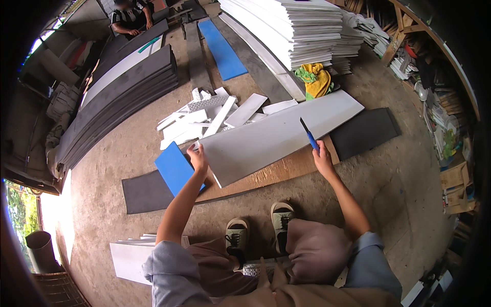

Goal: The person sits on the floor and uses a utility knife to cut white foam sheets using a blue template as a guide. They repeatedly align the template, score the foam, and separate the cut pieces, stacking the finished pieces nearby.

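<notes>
My right hand point(323, 157) is closed round the blue handle of a utility knife point(311, 138). Its dark blade points up and away, over a long white foam sheet point(276, 139). At that sheet's left end, my left hand point(198, 157) grips the corner between thumb and fingers. Beside and partly under that hand lies a blue foam piece point(176, 166). The white sheet is over a brown wooden board point(271, 175), with a dark grey mat point(146, 194) showing beyond both ends of the board.
White foam scraps point(189, 123) lie just beyond the sheet. A tall white sheet stack point(312, 36), a yellow-green cloth point(317, 81) and a blue strip point(222, 51) are farther off. Dark sheets point(123, 97) are piled left; a co-worker point(132, 18) sits behind. White sheets point(130, 261) stand near my left.
</notes>
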Motion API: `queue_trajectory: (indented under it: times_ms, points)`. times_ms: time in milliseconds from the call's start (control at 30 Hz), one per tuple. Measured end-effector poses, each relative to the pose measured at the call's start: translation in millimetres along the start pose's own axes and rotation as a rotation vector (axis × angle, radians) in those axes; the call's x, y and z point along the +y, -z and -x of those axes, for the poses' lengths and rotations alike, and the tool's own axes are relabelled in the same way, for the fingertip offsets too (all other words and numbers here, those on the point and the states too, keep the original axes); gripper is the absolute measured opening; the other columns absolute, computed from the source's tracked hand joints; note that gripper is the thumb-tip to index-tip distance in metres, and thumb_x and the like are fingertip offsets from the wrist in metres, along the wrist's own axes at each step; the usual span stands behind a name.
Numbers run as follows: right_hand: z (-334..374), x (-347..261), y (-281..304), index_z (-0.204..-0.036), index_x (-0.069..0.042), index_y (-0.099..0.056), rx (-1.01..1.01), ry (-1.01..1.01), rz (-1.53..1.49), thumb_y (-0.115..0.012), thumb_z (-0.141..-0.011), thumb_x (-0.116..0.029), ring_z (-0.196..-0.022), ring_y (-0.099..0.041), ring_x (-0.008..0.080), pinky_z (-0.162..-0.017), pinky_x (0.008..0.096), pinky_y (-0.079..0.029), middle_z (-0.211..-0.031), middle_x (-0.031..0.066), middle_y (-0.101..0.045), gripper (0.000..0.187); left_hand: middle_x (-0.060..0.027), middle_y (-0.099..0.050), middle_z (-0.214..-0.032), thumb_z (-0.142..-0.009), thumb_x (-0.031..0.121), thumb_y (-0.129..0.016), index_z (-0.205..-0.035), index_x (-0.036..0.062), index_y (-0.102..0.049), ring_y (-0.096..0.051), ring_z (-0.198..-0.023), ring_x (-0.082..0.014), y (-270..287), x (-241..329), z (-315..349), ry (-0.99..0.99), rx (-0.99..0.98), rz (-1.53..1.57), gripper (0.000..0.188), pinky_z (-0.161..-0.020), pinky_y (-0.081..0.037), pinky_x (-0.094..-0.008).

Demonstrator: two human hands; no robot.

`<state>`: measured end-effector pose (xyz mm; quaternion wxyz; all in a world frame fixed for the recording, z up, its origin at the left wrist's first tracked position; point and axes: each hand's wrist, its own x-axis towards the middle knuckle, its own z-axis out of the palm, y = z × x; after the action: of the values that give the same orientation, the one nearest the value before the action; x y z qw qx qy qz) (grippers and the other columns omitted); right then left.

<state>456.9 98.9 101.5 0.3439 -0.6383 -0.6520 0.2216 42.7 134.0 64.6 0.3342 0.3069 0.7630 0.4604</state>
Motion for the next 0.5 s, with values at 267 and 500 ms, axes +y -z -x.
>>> queue_trajectory:
  times_ms: [267,500]
  points:
    - [-24,-9,-116,-0.106,0.002,-0.038,-0.295,0.212,0.042,-0.054,-0.078,-0.015,-0.09,-0.051,0.0346,-0.075,0.0406,-0.042,-0.099,0.0222,-0.048,0.037,-0.0149,-0.042,-0.107,-0.069,0.01,-0.064,-0.116,0.0034,-0.043,-0.048,-0.094,-0.0256,21,-107,29,-0.161,-0.023,-0.271,0.052,-0.081,-0.041,-0.0325]
    - [-36,-33,-182,-0.119,0.002,-0.029,-0.538,0.419,0.24,-0.066,-0.07,-0.025,-0.093,-0.047,0.0365,-0.078,0.0396,-0.041,-0.106,0.0219,-0.043,0.067,-0.016,-0.035,-0.122,-0.075,0.016,-0.058,-0.119,0.0079,-0.039,-0.031,-0.115,-0.0315,56,-96,75,-0.193,0.368,-0.481,0.048,-0.095,-0.028,-0.042]
